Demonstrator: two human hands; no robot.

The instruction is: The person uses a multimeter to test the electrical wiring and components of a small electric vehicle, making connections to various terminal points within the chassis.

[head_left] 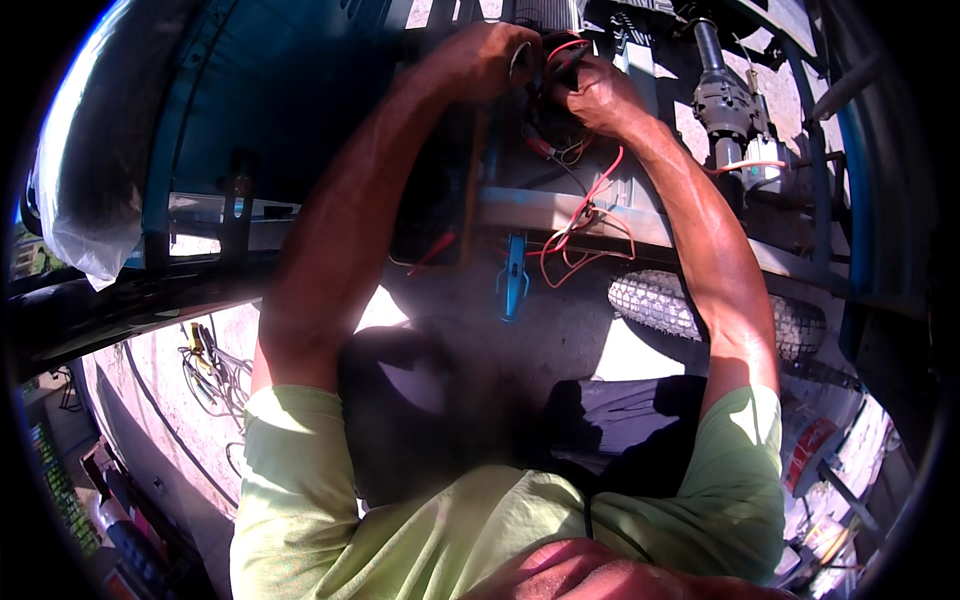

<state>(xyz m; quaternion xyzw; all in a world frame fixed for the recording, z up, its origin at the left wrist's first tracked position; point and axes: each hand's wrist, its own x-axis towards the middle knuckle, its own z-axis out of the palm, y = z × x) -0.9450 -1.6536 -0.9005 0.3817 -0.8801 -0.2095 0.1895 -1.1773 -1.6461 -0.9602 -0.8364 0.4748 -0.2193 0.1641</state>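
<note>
At the top of the view, both my arms reach forward into a metal vehicle frame. My left hand (492, 62) is closed at the left side of a bundle of dark and red wires (566, 62); its fingertips are partly hidden. From the other side, my right hand (602, 97) pinches the same bundle, its fingers curled into it. Below the hands, loose wire ends and connectors (541, 148) hang down. Thin red and brown wires (590, 215) trail over the frame's crossbar (640, 222). A blue metal bracket (514, 280) sticks out below that bar.
An axle with a gear housing (724, 105) lies at the right. A treaded tyre (655, 302) is beneath the frame. Plastic wrap (95, 150) covers a part at the far left. Cables with yellow clamps (200, 345) lie on the ground at the left.
</note>
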